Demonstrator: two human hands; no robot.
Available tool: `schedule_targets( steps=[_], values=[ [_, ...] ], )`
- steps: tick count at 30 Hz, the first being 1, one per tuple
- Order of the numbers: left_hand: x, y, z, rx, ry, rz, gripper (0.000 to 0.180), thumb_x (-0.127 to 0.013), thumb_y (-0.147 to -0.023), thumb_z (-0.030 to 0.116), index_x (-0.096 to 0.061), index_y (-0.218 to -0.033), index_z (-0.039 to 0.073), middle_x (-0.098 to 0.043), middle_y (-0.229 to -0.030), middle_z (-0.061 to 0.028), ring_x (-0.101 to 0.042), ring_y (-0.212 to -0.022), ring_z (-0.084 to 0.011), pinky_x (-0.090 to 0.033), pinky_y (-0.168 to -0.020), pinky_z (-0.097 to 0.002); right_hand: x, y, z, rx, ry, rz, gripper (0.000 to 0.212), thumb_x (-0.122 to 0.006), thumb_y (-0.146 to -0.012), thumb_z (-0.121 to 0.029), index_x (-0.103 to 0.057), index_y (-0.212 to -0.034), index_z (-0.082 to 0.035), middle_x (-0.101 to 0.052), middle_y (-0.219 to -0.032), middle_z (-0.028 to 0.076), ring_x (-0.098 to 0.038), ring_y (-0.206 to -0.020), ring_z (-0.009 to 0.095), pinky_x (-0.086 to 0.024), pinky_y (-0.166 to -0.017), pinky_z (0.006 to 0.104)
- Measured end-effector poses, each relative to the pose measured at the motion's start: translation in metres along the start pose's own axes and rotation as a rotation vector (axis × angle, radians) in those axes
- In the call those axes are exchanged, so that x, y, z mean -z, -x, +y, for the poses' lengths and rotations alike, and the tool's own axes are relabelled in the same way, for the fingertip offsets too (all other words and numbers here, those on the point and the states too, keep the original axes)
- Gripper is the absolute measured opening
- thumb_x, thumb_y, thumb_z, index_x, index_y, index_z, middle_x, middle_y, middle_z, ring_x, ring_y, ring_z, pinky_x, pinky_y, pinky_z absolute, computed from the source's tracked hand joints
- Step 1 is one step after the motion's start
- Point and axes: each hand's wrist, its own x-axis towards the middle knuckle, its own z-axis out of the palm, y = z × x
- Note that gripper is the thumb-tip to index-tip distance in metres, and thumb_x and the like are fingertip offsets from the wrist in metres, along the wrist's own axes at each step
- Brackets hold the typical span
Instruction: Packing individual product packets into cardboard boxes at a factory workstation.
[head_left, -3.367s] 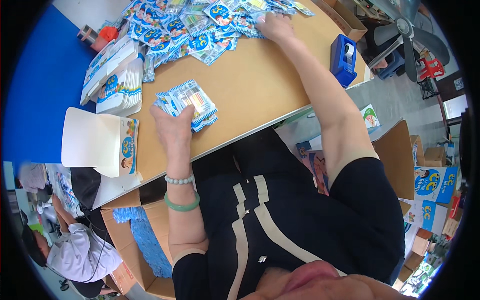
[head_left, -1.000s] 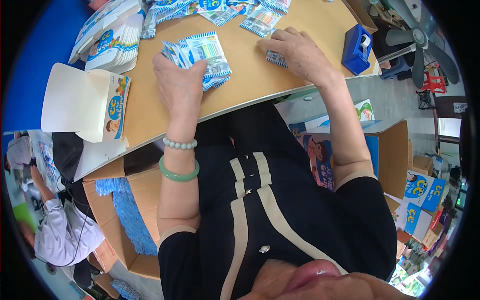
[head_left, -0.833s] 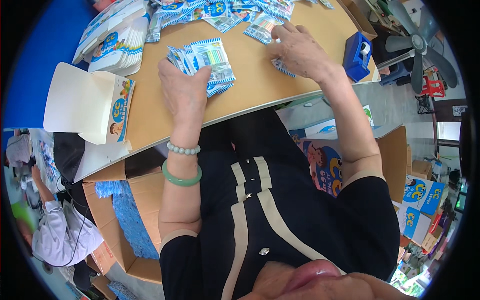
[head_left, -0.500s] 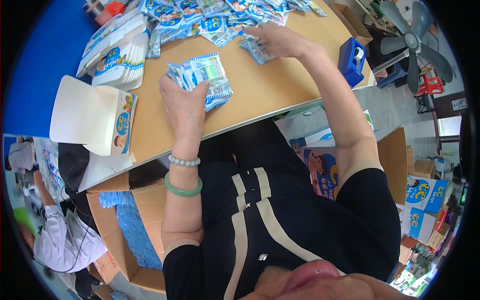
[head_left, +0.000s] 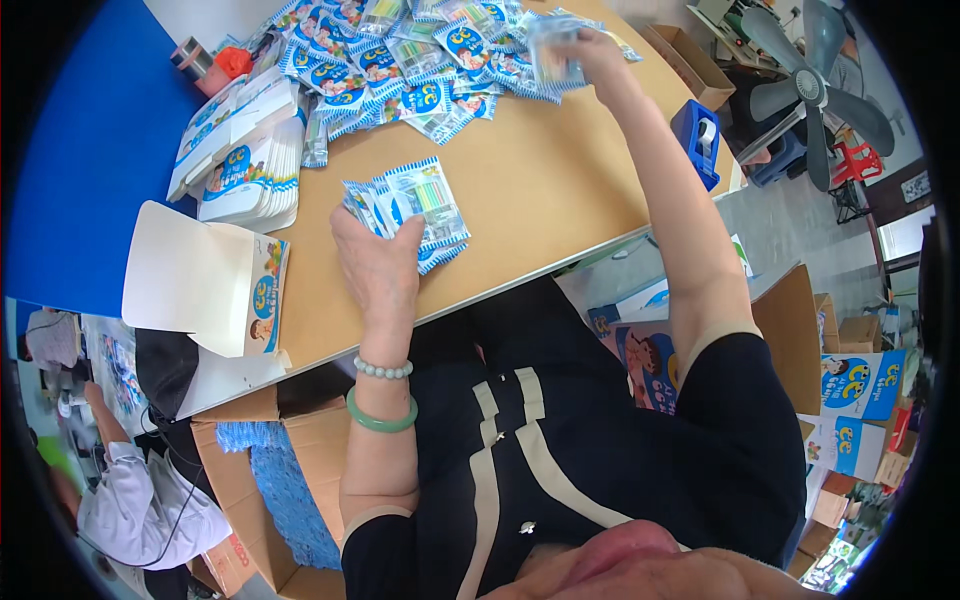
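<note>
Wide fisheye view from the person's head, upright and unmirrored.
It looks steeply down over the shirt (head_left: 620, 430) at close range, taking in the left hand (head_left: 377, 257), right hand (head_left: 598, 58) and desk (head_left: 540, 170), with the fan (head_left: 808, 88) farther off at right.

The right hand (head_left: 598, 62) has moved farther out, holding a packet (head_left: 553, 56) at the pile (head_left: 410, 62).

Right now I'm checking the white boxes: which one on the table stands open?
The open box left of the left hand: its white inside shows, while the other white boxes lie stacked flat farther off.
</note>
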Motion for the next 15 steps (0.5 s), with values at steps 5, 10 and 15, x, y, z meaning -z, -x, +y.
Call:
schedule_targets(
  steps=[5, 10, 15],
  values=[
    [0.001, 0.004, -0.002, 0.024, 0.02, -0.008, 0.07, -0.079, -0.067, 0.02, -0.041, -0.121, -0.004, -0.054, -0.116, -0.0232, -0.054, -0.108, -0.04, -0.043, -0.093, -0.0448, -0.025, -0.076, 0.018, -0.471, -0.925, 0.231, 0.028, -0.071, -0.08, -0.019, -0.066, -0.104, -0.005, -0.068, -0.091, 0.008, -0.065, -0.083, 0.019, -0.052, -0.07, 0.0341],
    [-0.007, 0.007, 0.005, 0.015, 0.046, -0.033, 0.069, -0.079, -0.068, 0.019, -0.042, -0.121, -0.004, -0.054, -0.115, -0.0229, -0.055, -0.108, -0.0394, -0.043, -0.093, -0.0447, -0.012, -0.103, 0.058, -0.245, 0.101, 0.165, 0.018, -0.073, -0.077, -0.017, -0.071, -0.089, -0.003, -0.068, -0.094, 0.011, -0.065, -0.079, 0.021, -0.053, -0.069, 0.0357],
    [-0.003, 0.005, 0.0, 0.022, 0.016, -0.001, 0.068, -0.078, -0.067, 0.02, -0.044, -0.121, -0.004, -0.055, -0.114, -0.0239, -0.055, -0.108, -0.0404, -0.044, -0.091, -0.0456, -0.017, -0.052, 0.032, -0.231, 0.036, 0.231, 0.031, -0.067, -0.078, -0.026, -0.066, -0.093, 0.001, -0.069, -0.094, 0.014, -0.066, -0.082, 0.026, -0.053, -0.073, 0.0379]
  ],
)
